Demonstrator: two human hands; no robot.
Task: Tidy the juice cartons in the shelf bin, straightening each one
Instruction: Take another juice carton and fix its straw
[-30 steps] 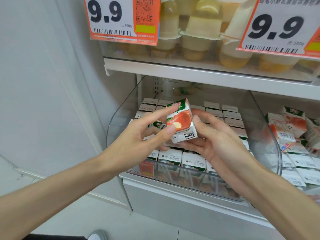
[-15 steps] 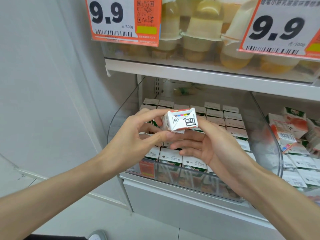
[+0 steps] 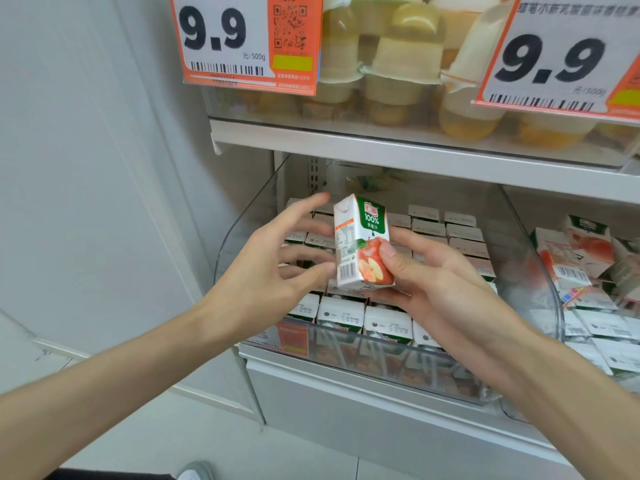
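The clear shelf bin (image 3: 242,220) holds rows of upright juice cartons (image 3: 341,315). Above them the right hand (image 3: 436,285) holds one apple-juice carton (image 3: 360,244) upright, its grip pinching it with the thumb on the front. The left hand (image 3: 270,271) is just beside the carton, its grip spread.

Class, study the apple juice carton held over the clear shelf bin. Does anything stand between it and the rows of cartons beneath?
Only the hands: the right hand grips the apple juice carton with fingers under it, and the open left hand is spread beside its left face, above the left rows.
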